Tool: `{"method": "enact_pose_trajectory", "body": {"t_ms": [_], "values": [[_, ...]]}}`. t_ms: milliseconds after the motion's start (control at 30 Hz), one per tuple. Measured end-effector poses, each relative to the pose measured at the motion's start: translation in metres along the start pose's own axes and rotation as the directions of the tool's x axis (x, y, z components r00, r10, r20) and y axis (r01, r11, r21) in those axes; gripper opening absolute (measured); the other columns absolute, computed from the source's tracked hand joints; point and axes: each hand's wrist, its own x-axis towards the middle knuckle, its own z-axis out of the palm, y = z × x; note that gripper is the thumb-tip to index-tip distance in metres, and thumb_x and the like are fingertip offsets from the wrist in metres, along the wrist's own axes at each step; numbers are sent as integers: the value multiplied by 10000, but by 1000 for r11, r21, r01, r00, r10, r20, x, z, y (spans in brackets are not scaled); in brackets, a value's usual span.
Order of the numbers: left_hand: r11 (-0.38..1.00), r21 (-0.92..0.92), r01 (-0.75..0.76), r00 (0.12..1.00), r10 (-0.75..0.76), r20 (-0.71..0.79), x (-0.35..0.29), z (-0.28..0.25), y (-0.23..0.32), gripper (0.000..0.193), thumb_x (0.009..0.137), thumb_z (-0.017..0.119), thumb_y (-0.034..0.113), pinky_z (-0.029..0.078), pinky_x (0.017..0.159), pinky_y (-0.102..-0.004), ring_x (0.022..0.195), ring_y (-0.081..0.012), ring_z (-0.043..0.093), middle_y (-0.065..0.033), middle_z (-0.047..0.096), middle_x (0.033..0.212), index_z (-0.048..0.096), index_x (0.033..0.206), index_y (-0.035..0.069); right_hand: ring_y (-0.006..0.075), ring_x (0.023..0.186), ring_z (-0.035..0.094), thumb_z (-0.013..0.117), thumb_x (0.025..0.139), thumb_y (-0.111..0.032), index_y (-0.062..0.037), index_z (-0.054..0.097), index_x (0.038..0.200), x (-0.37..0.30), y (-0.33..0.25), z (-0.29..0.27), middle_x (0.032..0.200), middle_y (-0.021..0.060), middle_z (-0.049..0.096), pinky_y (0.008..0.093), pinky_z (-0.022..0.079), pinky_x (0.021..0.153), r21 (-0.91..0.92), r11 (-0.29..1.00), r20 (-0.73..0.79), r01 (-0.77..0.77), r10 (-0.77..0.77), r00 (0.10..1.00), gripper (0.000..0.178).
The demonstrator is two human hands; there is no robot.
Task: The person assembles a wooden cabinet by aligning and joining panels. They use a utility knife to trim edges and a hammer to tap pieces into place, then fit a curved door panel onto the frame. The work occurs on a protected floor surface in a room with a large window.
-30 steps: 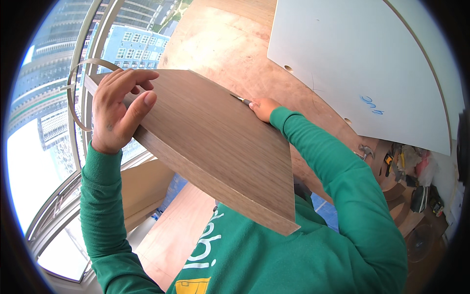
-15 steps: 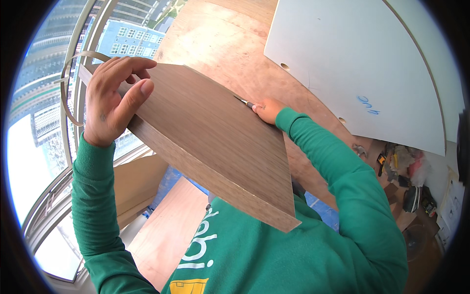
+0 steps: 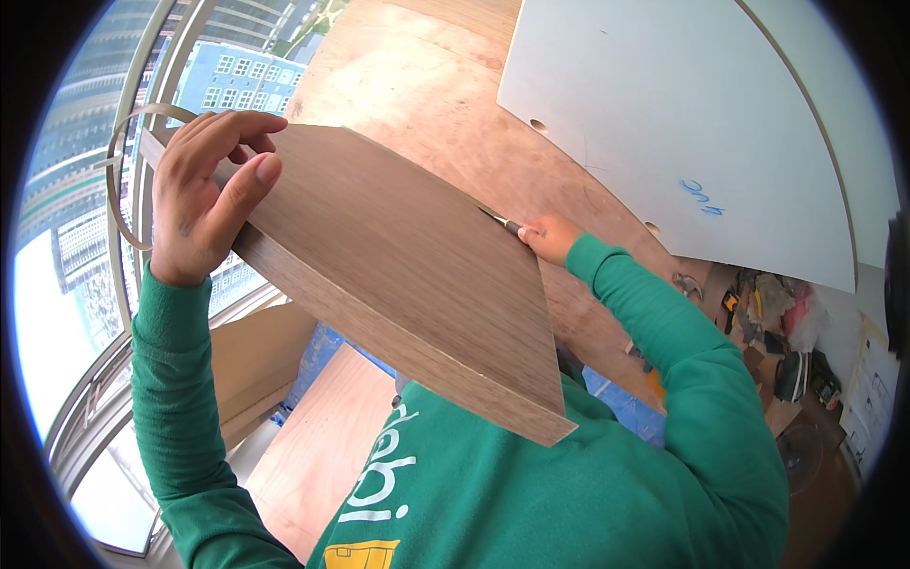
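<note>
Right of the brown board (image 3: 408, 256), a white panel (image 3: 654, 123) and hammer (image 3: 685, 284)

A broad reddish plywood surface (image 3: 427, 104) is partly covered by a large white panel (image 3: 664, 114), which is marked in blue and pierced by small holes near its edge. Just beside that edge a hammer (image 3: 687, 284) is seen, and tools and scraps (image 3: 763, 308) are jumbled nearby. Blue floor covering (image 3: 626, 408) is partly overlaid by a pale wooden sheet (image 3: 318, 436).
</note>
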Motion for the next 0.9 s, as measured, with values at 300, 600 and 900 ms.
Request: {"method": "enact_pose_trajectory", "body": {"t_ms": [300, 600, 900], "values": [[1000, -13, 11, 1000, -11, 8, 3, 0, -1, 575, 908, 619, 549, 514, 807, -380, 857, -224, 623, -114, 710, 914, 759, 1096, 24, 416, 1094, 667, 579, 990, -427, -88, 734, 1264, -45, 51, 8, 1149, 233, 724, 484, 515, 952, 26, 999, -95, -44, 46, 994, 462], [1000, -16, 10, 1000, -9, 26, 4, 0, 3, 575, 908, 628, 546, 506, 811, -378, 850, -222, 622, -114, 698, 903, 747, 1098, 17, 427, 1023, 671, 551, 1004, -405, -123, 730, 1270, -90, 75, 6, 1098, 231, 727, 503, 524, 903, -88, 992, -52, -93, 88, 995, 428], [996, -49, 70, 998, -69, 9, 4, 1, 7, 566, 918, 629, 548, 517, 782, -384, 821, -232, 636, -128, 707, 894, 752, 1094, 25, 413, 1055, 665, 495, 1040, -379, -111, 681, 1328, -104, 103, 35, 1139, 213, 721, 501, 520, 915, -82, 990, -230, 112, -128, 965, 435]]}}
